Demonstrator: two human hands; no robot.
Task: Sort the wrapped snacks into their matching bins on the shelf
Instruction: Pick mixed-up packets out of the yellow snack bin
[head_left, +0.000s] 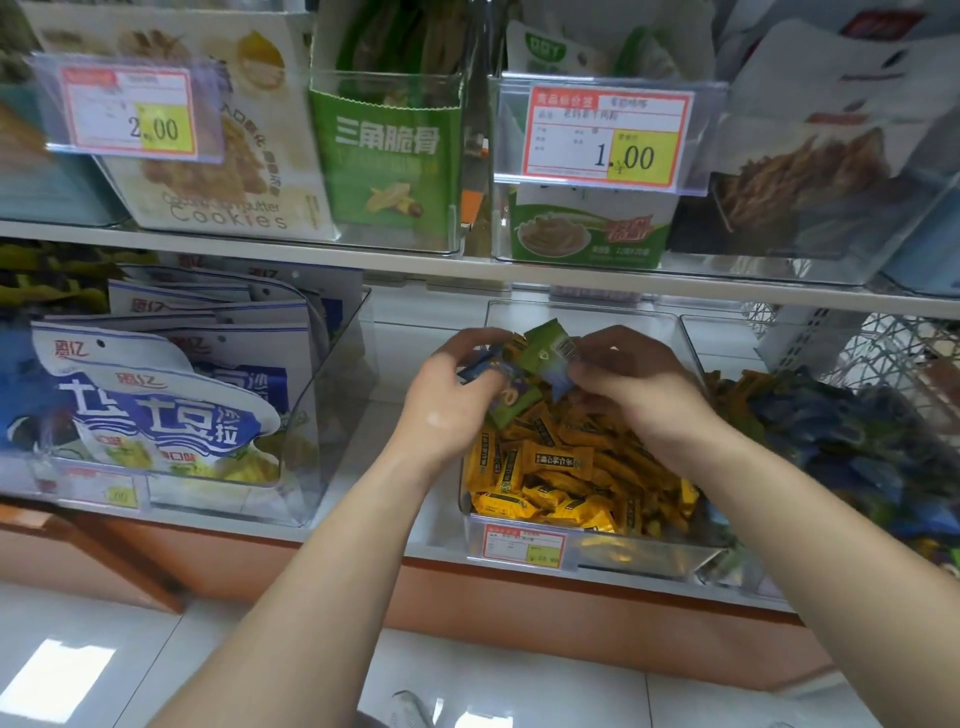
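Over the clear plastic middle bin (623, 318) on the white lower shelf (402, 343), both my hands meet.

- My left hand (454, 400) grips a few small blue wrapped snacks (482, 370), fingers curled round them.
- My right hand (636, 389) pinches a small green wrapped snack (545, 347), just above the heap.
- Step, as I judge it: pulling strays out of a bin otherwise full of yellow wrapped snacks (561, 460).
- Next: carry the blue and green ones to their matching bins.
- The clear right bin (727, 574) holds a jumble of blue, green and yellow wrappers, so I should check before dropping.
- The clear left bin (337, 364) holds blue-and-white pouches (156, 410).
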